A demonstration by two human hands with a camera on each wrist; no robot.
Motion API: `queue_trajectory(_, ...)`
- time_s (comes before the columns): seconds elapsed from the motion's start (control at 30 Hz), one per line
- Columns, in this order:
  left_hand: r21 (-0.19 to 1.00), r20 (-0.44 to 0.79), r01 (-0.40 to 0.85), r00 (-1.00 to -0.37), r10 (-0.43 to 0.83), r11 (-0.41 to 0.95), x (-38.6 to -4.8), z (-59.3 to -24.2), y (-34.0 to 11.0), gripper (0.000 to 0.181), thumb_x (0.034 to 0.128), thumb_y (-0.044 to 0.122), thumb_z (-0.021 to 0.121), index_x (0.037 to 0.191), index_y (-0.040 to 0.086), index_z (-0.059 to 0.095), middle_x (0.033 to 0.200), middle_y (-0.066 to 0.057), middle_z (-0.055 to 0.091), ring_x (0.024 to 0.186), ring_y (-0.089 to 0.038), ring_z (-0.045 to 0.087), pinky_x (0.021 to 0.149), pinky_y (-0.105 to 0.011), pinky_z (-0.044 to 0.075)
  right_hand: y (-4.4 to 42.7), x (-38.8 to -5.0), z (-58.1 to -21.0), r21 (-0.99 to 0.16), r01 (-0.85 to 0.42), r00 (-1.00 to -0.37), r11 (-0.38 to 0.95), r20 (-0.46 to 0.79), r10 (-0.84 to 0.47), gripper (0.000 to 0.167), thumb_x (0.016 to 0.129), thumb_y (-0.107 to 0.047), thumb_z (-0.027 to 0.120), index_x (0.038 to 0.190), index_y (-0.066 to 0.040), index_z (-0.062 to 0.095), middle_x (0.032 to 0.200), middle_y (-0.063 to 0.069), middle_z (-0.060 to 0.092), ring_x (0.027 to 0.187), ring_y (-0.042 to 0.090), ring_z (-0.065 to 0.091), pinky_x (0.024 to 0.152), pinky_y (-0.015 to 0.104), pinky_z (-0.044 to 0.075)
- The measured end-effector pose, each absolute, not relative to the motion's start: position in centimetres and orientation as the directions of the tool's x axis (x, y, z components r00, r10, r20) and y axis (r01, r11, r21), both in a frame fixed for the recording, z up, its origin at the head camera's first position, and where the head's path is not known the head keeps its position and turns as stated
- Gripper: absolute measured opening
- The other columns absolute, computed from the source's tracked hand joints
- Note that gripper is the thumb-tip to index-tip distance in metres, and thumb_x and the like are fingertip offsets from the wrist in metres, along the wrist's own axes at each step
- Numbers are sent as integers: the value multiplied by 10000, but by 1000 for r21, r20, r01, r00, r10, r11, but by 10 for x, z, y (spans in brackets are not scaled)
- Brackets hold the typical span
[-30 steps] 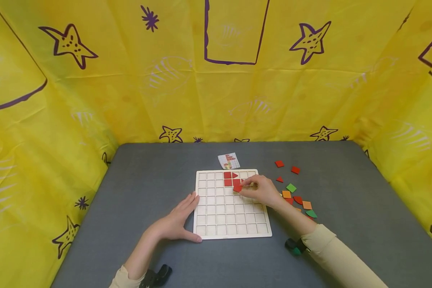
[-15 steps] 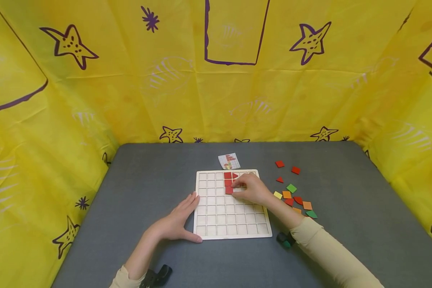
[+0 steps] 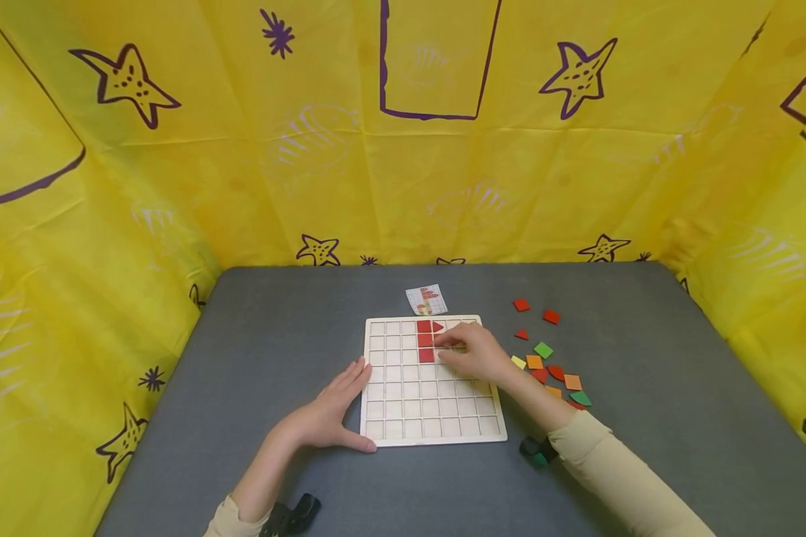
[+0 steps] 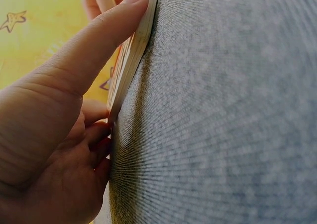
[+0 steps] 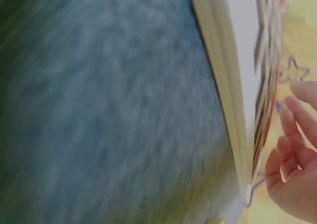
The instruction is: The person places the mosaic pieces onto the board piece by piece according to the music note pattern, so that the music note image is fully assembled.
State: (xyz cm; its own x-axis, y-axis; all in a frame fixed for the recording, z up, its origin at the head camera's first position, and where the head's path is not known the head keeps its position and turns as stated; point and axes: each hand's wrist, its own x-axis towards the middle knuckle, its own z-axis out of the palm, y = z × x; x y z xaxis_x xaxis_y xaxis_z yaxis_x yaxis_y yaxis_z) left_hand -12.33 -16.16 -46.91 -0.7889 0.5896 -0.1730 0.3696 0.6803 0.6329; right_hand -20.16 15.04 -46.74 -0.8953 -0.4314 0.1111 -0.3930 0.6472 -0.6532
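Note:
My left hand (image 3: 329,410) lies at the left edge of the white gridded board (image 3: 413,409), thumb at its near left corner, fingers spread. In the left wrist view the left hand's thumb (image 4: 94,40) touches the board's rim (image 4: 133,55). Over the board's upper right part is my right hand (image 3: 475,354), thumb and forefinger apart with no piece seen between them. Just left of its fingertips lies a red square (image 3: 426,356), below other red squares and a red triangle (image 3: 438,327). In the right wrist view the right hand (image 5: 297,159) has loosely bent fingers above the board (image 5: 225,75).
Behind the board lies a small printed card (image 3: 426,300). Right of the board are scattered loose pieces, among them a red square (image 3: 551,317), a green square (image 3: 543,350), an orange square (image 3: 573,382) and a yellow piece (image 3: 518,362). Yellow patterned cloth (image 3: 403,194) surrounds the table.
My right hand moved left with a red square, let it go on the board under the other red squares, then drew slightly right. My left hand has stayed in place.

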Motion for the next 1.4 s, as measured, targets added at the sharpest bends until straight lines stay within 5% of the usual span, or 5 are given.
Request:
queue_trajectory(0.27, 635, -185, 359, -788, 587, 684, -124, -471, -162, 1216, 691, 549, 829, 1546, 2, 160, 1619, -173, 55, 1481, -340, 39, 1122, -576, 168, 204, -205, -466, -729, -219, -972, 649, 104, -211, 209, 874, -225, 746, 1065, -141, 748, 924, -4, 650, 758, 188, 511, 664, 342, 412)
queue_trajectory(0.7, 629, -191, 361, -786, 587, 688, -125, -472, -162, 1228, 688, 565, 824, 1549, 6, 150, 1620, -170, 47, 1481, -339, 37, 1123, -574, 167, 292, -212, -466, -771, 67, -998, 634, -45, 50, 402, 930, -343, 668, 1227, -72, 659, 1155, 150, 640, 1002, 290, 551, 810, 378, 433)
queue_trajectory(1.4, 637, -192, 353, -788, 585, 685, -125, -472, -162, 1232, 687, 563, 826, 1550, 10, 143, 1622, -162, 45, 1482, -336, 36, 1121, -578, 168, 321, -221, -471, -665, 146, -988, 733, -56, 145, 445, 912, -268, 693, 1225, 38, 618, 1161, 266, 595, 1027, 393, 519, 874, 514, 403)
